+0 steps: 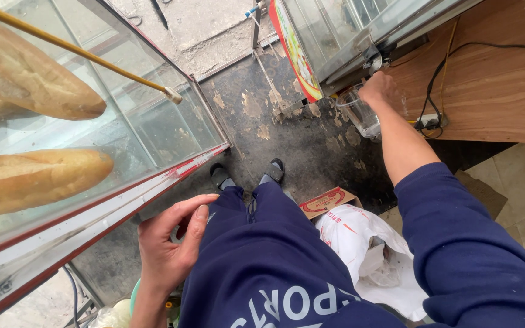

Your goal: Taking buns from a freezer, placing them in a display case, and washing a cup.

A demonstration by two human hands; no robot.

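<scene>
The right hand (377, 88), at the upper right of the frame, has its fingers clamped on the rim of a clear plastic cup (360, 113), held in the air at the edge of the wooden surface (493, 79) and just below a metal fitting (372, 59) on the glass cabinet (335, 30) above. The grip looks like the weak point: the cup hangs from a pinch at its lip over the stained floor (287, 127), so a slack finger or a knock against the cabinet frame could drop or tip it, and the black cable (435, 82) and socket block (431, 121) lie near enough to be splashed if it holds liquid. The right arm is stretched forward, blue sleeve (469, 243) pushed up. The left hand (168, 243), lower left, hangs empty, fingers loosely curled and apart, beside the glass case of bread loaves (37, 176).
</scene>
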